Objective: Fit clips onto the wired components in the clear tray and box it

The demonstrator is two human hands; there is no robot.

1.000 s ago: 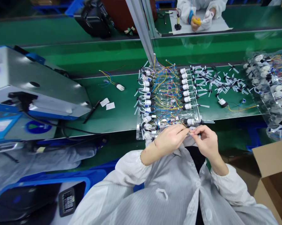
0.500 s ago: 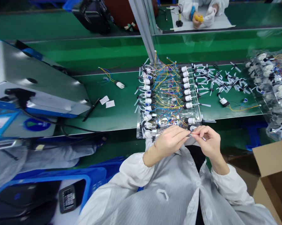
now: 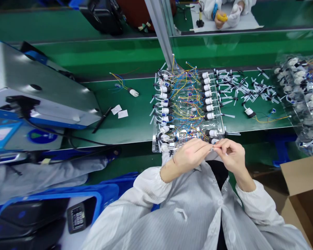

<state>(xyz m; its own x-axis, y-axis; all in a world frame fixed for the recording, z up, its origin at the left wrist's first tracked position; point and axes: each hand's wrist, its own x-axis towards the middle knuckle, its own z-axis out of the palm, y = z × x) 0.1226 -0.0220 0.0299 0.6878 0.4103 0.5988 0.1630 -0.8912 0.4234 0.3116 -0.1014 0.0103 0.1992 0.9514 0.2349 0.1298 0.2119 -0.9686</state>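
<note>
My left hand (image 3: 191,153) and my right hand (image 3: 231,155) meet at the front right corner of a clear plastic tray (image 3: 154,139). Both are closed, fingertips pinched together around something small and pale that I cannot make out. Just beyond the fingertips lies a small white cylindrical part (image 3: 213,141), partly covered by my hands. The tray holds two columns of similar white-and-black parts (image 3: 209,116), with yellow, blue and red wires (image 3: 185,100) running between the columns. Pale tubes stick out past the tray's sides.
Pale tubes with black pieces (image 3: 246,88) lie piled right of the tray, beside a single wired part (image 3: 249,112). Further right are more filled trays (image 3: 309,100). A grey machine (image 3: 49,93), black pen (image 3: 101,120) and paper slips (image 3: 122,114) are left. A co-worker's hand (image 3: 219,21) shows opposite.
My hands stay together at the same tray corner; the right fingers have shifted slightly, and a pale bit below them no longer shows. The view has moved a little.
</note>
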